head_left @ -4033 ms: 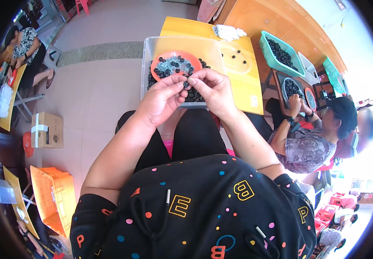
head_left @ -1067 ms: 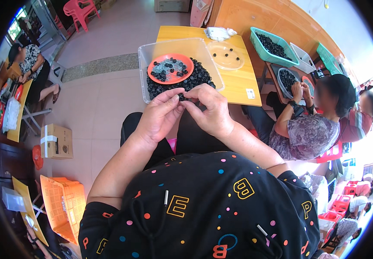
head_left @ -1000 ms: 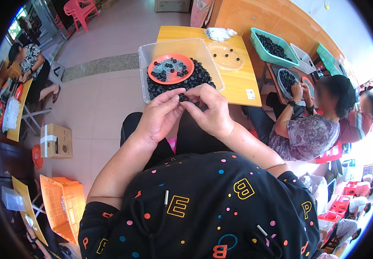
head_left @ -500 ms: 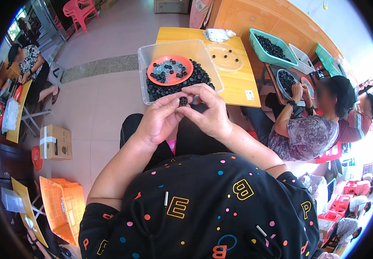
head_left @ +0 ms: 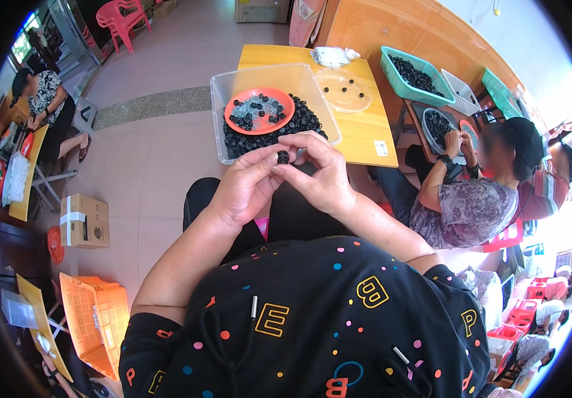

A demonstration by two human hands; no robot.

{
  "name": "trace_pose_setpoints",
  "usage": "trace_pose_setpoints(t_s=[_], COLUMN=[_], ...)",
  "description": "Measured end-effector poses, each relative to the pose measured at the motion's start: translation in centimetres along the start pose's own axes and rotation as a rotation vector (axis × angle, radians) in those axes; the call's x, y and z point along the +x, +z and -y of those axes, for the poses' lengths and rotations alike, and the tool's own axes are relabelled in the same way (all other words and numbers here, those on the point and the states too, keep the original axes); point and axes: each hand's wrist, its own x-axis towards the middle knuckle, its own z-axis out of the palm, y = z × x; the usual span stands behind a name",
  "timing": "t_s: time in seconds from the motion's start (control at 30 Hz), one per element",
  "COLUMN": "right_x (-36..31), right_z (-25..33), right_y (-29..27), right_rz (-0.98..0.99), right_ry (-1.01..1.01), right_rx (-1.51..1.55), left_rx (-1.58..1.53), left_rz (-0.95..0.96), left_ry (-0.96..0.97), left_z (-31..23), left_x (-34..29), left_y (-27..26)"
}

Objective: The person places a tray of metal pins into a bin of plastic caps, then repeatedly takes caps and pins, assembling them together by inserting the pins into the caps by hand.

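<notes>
yellow table (head_left: 365, 136), upper centre | clear bin (head_left: 254, 76), black pieces (head_left: 307, 121), orange plate (head_left: 259, 125) inside | mid-frame: left hand (head_left: 243, 182) pinching one piece (head_left: 283, 158); right hand (head_left: 321, 174) fingertips alongside, grip unclear

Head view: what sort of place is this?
Probably a hand-assembly workshop: a clear bin of black parts, an orange plate of mixed pieces, and a co-worker near a teal basket.

Our left hand (head_left: 238, 189) and right hand (head_left: 320, 178) hold a small black part (head_left: 283, 158) between them. Just beyond our grip, an orange plate (head_left: 261, 124) rests on black pieces (head_left: 309, 124) in a clear bin (head_left: 266, 75), with a yellow table (head_left: 369, 138) farther right.
</notes>
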Motion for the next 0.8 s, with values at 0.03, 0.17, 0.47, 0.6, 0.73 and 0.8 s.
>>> trace_pose_setpoints(t_s=[0.03, 0.17, 0.47, 0.6, 0.73, 0.8], right_x=[0.0, -0.2, -0.6, -0.3, -0.2, -0.1], right_z=[0.0, 0.0, -0.1, -0.2, 0.1, 0.1], right_y=[0.0, 0.3, 0.4, 0.1, 0.0, 0.0], right_rz=[0.001, -0.018, -0.023, -0.015, -0.045, -0.038], right_ry=[0.012, 0.065, 0.134, 0.087, 0.029, 0.02], right_rx=[0.018, 0.121, 0.252, 0.197, 0.11, 0.084], left_rx=[-0.011, -0.046, -0.072, 0.01, 0.104, 0.118], left_rz=[0.0, -0.003, 0.016, 0.009, -0.032, -0.049], left_ry=[0.007, 0.023, 0.023, 0.046, 0.06, 0.059], left_z=[0.0, -0.2, -0.1, -0.3, -0.4, -0.3], left_x=[0.0, -0.1, -0.4, -0.5, -0.6, -0.7], left_y=[0.0, 0.5, 0.9, 1.5, 1.9, 2.0])
